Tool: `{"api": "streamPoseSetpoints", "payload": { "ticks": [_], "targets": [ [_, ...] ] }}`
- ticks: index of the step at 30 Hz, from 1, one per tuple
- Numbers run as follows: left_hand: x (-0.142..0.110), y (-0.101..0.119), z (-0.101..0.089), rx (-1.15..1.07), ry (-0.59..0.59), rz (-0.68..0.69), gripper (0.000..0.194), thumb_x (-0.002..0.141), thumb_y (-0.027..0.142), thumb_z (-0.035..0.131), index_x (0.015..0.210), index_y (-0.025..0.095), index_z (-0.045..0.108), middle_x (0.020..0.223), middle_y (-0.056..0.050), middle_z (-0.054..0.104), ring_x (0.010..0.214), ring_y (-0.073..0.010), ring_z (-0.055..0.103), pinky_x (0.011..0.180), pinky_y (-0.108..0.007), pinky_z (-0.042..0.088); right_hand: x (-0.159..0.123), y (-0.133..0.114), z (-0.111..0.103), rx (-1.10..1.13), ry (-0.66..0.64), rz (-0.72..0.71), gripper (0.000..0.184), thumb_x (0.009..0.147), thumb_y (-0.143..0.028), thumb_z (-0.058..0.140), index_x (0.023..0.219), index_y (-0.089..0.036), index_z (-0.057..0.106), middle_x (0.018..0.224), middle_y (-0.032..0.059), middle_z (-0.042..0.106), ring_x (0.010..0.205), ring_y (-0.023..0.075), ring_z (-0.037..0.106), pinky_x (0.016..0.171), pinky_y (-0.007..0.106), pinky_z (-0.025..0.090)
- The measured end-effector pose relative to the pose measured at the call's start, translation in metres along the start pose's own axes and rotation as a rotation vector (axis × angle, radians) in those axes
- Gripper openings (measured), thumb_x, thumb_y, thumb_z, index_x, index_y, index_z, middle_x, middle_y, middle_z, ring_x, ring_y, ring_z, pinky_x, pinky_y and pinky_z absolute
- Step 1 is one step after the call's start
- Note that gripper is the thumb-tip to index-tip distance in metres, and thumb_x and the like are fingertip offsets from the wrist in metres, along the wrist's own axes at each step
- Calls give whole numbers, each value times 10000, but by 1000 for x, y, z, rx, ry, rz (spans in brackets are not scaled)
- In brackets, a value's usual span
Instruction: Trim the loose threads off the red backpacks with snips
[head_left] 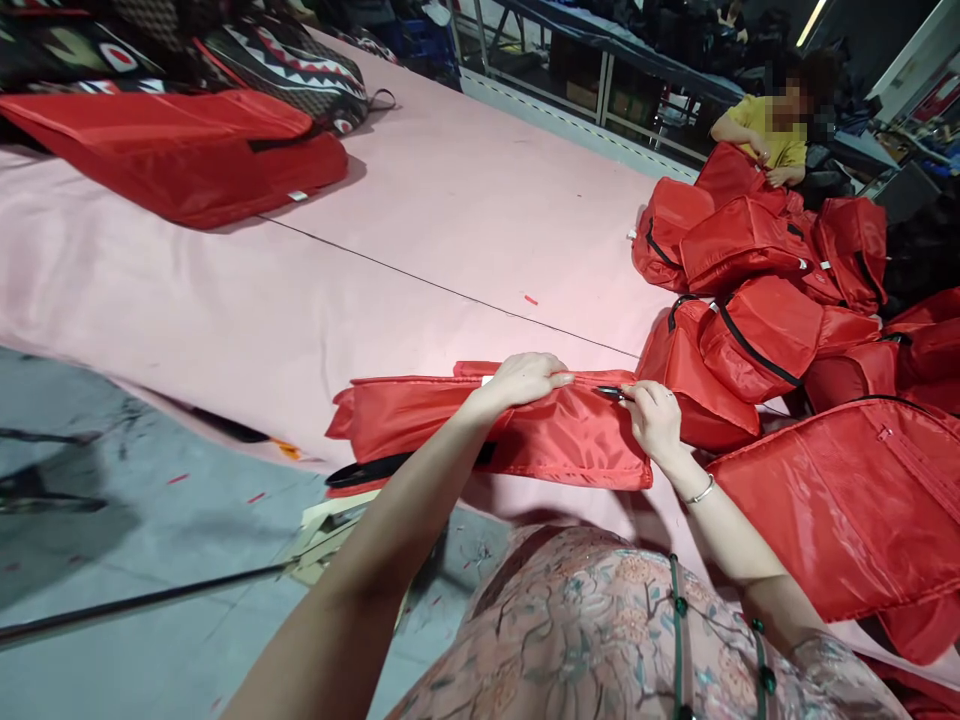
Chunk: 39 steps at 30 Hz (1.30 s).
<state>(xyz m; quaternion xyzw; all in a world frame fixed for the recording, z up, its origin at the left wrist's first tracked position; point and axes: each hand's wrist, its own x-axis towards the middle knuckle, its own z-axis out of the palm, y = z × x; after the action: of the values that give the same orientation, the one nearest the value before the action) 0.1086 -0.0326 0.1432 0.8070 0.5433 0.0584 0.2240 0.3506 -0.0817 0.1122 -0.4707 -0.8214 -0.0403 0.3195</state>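
Note:
A red fabric bag piece [570, 440], turned with its seams outward, lies across the table's near edge in front of me. My left hand [529, 380] is closed on its upper edge, thumb pointing right along the seam. In my right hand [654, 418] are small dark thread snips [611, 392], their tip pointing left at the same seam near the bag's right end. A black strap [367, 470] hangs at the bag's lower left, partly behind my left forearm.
Red bags [772, 330] are heaped on the right. More red fabric [195, 150] and patterned backpacks [292, 75] lie at the far left of the pink-covered table [450, 200]. A co-worker [772, 130] in yellow handles red fabric at the far right. A metal bar [150, 605] stands over the floor.

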Motion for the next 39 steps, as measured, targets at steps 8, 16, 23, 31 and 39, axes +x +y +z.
{"api": "streamPoseSetpoints", "payload": {
  "ticks": [8,16,23,31,39],
  "targets": [
    [4,-5,0,-43,-9,3,432,845,497,337,935,232,666,1029,-29,675,944,-198,585,785,-269,394,24,3,9,-95,-48,-122,184,908,-282,485,970,-204,641,908,57,643,806,162,541,660,293,325],
    [1,-4,-1,-52,-25,15,424,838,489,351,958,230,665,1047,-32,672,959,-197,584,794,-259,394,30,12,13,-80,-60,-202,184,912,-282,482,941,-202,645,885,47,648,770,147,532,667,286,319],
    [-2,-3,-1,-38,-15,14,437,842,501,343,963,232,665,1025,-36,675,938,-199,587,771,-259,395,33,12,15,-62,-78,-234,185,911,-274,477,948,-204,644,890,49,647,763,151,529,676,288,330],
    [-3,-5,1,-29,-10,29,449,846,515,333,962,225,655,1032,-34,669,946,-188,581,786,-246,391,32,17,15,222,-28,-113,157,895,-272,485,905,-187,617,866,60,626,813,170,558,752,303,419],
    [-8,-2,-1,45,-9,38,495,859,535,283,1019,222,632,1066,-56,648,951,-218,584,782,-286,405,-5,51,-2,514,134,437,210,827,-336,536,941,-170,594,873,40,613,763,142,559,694,272,452]
  ]
}}
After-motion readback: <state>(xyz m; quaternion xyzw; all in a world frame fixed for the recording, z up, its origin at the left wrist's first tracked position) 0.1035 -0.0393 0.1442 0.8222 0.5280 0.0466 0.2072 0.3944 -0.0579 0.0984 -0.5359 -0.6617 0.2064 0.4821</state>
